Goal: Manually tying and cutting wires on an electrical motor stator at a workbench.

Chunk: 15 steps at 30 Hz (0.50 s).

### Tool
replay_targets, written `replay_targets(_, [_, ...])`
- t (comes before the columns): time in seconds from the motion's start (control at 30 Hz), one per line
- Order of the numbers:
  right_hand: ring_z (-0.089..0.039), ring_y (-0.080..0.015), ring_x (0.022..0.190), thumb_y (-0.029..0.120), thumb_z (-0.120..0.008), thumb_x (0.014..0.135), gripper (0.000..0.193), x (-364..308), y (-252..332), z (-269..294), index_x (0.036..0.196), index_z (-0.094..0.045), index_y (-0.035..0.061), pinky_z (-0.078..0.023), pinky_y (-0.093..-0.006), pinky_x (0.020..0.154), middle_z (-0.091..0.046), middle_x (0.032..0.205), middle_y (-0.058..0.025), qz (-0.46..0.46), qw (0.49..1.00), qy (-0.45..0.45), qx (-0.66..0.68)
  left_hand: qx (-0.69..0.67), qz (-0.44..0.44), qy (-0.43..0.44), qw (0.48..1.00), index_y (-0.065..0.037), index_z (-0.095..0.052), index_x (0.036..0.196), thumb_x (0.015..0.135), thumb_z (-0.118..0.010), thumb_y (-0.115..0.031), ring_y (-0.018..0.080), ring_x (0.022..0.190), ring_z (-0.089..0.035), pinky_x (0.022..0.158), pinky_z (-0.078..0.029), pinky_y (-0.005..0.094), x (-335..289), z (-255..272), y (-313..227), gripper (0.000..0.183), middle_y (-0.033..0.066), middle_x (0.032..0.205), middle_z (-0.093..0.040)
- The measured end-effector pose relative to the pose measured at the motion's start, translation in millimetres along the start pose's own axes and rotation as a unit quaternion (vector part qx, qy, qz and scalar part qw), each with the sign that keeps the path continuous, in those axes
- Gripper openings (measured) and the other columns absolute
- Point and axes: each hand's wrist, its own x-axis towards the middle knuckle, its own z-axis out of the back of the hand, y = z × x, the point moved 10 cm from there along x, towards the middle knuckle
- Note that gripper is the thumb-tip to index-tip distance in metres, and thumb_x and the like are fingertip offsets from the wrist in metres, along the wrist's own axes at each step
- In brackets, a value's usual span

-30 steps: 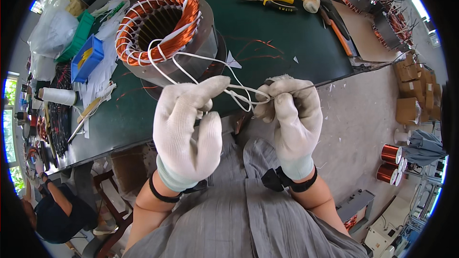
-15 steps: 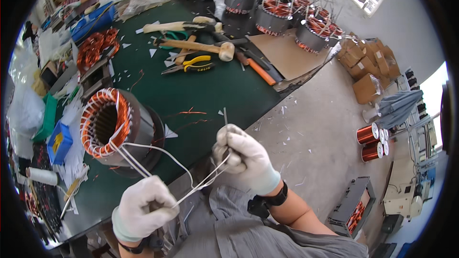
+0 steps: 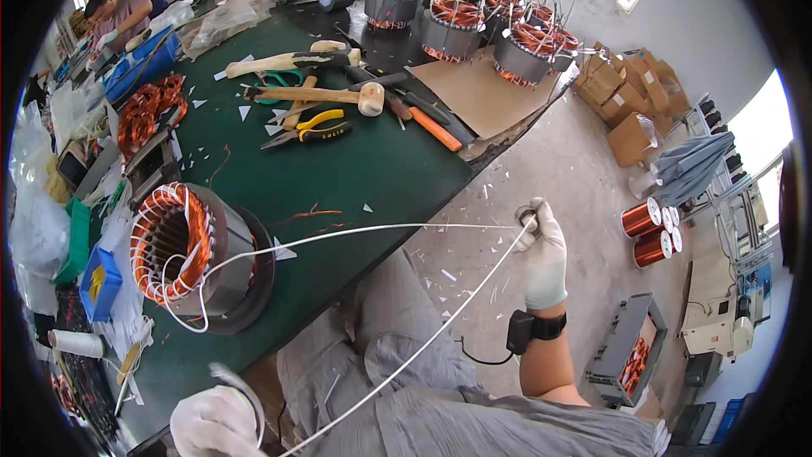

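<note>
A motor stator (image 3: 233,258) lies on the green bench at left, its open bore towards me. White lacing wraps its copper end winding (image 3: 200,241). White cord (image 3: 372,230) runs from a loose loop at the winding to my right hand (image 3: 544,254), raised past the bench edge, fingers pinched on the cord. A second length slants from those fingers down across my lap to the lower edge, near my left hand (image 3: 216,423). That gloved hand is closed, with a blurred loop of cord rising beside it; the lower edge cuts it off.
Mallets (image 3: 370,99), yellow-handled pliers (image 3: 313,129) and scraps lie beyond the stator. More wound stators (image 3: 457,30) stand at the back right. Blue bin (image 3: 103,283) and thread spool (image 3: 76,342) sit at left. Copper wire spools (image 3: 651,247) stand on the floor; a person (image 3: 127,17) works far left.
My right hand has moved right and slightly up, drawing the cord out long. My left hand has dropped towards the lower left. A loose loop now hangs at the winding.
</note>
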Motion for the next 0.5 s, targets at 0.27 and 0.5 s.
replay_targets(0.27, [-0.051, -0.0046, 0.079, 0.024, -0.046, 0.11, 0.032, -23, 25, 49, 0.13, -0.06, 0.0028, -0.041, -0.0222, 0.066, -0.064, 0.126, -0.0081, 0.076, 0.975, -0.068, -0.198, 0.362, 0.162, -0.106, 0.912, -0.004, -0.075, 0.101, 0.072, -0.077, -0.005, 0.0251, 0.077, -0.063, 0.069, -0.049, 0.0354, 31, 1, 9, 0.028, 0.0062, 0.083, -0.066])
replay_targets(0.5, [-0.051, -0.0071, 0.076, 0.026, -0.049, 0.108, 0.028, -12, 0, 82, 0.123, -0.063, 0.0052, -0.041, -0.0214, 0.064, -0.063, 0.129, -0.012, 0.013, 0.996, -0.019, -0.089, 0.763, 0.092, -0.2, 0.608, -0.015, -0.076, 0.104, 0.071, -0.067, 0.007, 0.0292, 0.099, -0.062, 0.089, -0.048, 0.0401, 20, 42, -26, 0.041, 0.0071, 0.108, -0.066])
